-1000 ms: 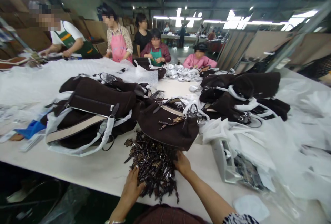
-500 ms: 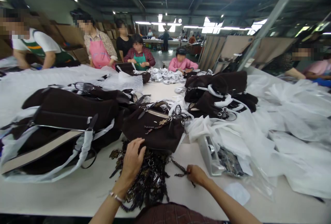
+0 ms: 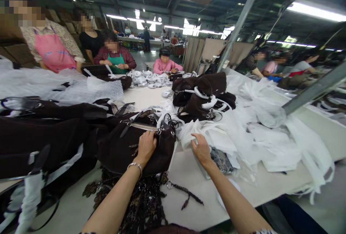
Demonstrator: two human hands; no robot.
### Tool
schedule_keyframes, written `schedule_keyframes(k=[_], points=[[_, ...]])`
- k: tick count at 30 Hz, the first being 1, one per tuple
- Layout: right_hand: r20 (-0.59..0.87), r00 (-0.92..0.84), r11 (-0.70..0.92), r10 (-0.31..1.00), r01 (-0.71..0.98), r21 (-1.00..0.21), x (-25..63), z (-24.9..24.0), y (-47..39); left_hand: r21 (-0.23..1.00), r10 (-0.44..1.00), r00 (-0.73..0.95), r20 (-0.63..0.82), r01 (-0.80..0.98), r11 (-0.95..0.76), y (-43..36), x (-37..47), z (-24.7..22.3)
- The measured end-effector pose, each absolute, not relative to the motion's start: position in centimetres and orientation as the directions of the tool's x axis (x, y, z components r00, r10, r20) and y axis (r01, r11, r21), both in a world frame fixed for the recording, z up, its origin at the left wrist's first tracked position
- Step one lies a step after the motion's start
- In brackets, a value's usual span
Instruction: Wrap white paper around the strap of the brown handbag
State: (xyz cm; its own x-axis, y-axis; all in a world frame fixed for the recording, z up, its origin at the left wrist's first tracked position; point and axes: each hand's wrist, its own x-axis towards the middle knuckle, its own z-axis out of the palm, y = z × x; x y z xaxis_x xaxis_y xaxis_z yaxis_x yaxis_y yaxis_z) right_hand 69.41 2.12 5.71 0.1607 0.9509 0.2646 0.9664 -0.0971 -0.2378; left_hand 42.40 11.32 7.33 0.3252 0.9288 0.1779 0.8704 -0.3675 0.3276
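Left hand (image 3: 146, 147) grips brown suede handbag (image 3: 127, 151) near its zipper – right hand (image 3: 201, 149), fingers spread, touches white dust bags (image 3: 216, 136).

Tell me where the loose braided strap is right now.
In the head view, the braided strap lies on the table below centre, just right of the strap pile, between the person's forearms.

Free strip: bare tabletop (image 3: 189, 171) btwn left hand (image 3: 146, 147) & right hand (image 3: 201, 150), open toward near edge.
Left block: brown bag (image 3: 127, 151) under left hand, more dark bags (image 3: 40, 136) piled beside.
Near edge: tassel heap (image 3: 140, 201), loose tassel (image 3: 183, 192) across strip.
Right block: white bag pile (image 3: 243, 136), touching right hand.
Far: bag stack (image 3: 202, 93) closes centre.
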Motion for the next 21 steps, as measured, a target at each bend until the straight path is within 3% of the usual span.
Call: schedule_keyframes(k=[3, 6, 8, 10, 12, 14, 18, 21], points=[[0.176, 0.022, -0.002, 0.984, 0.994, -0.111, 71.1, 6.4, 5.7, 0.361, 0.906, 0.366, 0.212, 0.832, -0.421, 9.8, 41.4, 7.9], [0.086, -0.130, 0.132, 0.988, 0.991, -0.015, 72.4, 5.5, 7.3, 0.592, 0.946, 0.270, 0.178, 0.738, -0.322, 8.5, 40.4, 9.3], [0.058, -0.199, 0.198, 0.978, 0.980, 0.034, 73.2, 5.3, 7.8, 0.805, 0.984, 0.178, -0.003, 0.584, -0.103, 7.8, 39.9, 10.3], [0.054, -0.237, 0.233, 0.970, 0.970, 0.071, 74.1, 5.8, 8.2, 0.928, 0.944, 0.204, -0.258, 0.324, 0.184, 7.3, 39.6, 11.0], [0.081, -0.244, 0.236, 0.966, 0.967, 0.099, 75.2, 7.0, 8.7, 0.909, 0.852, 0.327, -0.409, 0.063, 0.412, 6.6, 39.5, 11.2], [0.130, -0.230, 0.214, 0.965, 0.969, 0.122, 76.2, 8.6, 9.2, 0.851, 0.793, 0.427, -0.434, -0.094, 0.517, 5.9, 39.3, 10.9], [0.257, -0.211, 0.192, 0.943, 0.977, 0.097, 76.9, 11.7, 10.1, 0.810, 0.757, 0.471, -0.454, -0.135, 0.570, 4.9, 39.3, 8.5], [0.396, -0.131, 0.176, 0.909, 0.981, -0.079, 75.5, 14.4, 10.3, 0.832, 0.768, 0.451, -0.454, -0.093, 0.547, 4.8, 39.4, 6.3]])
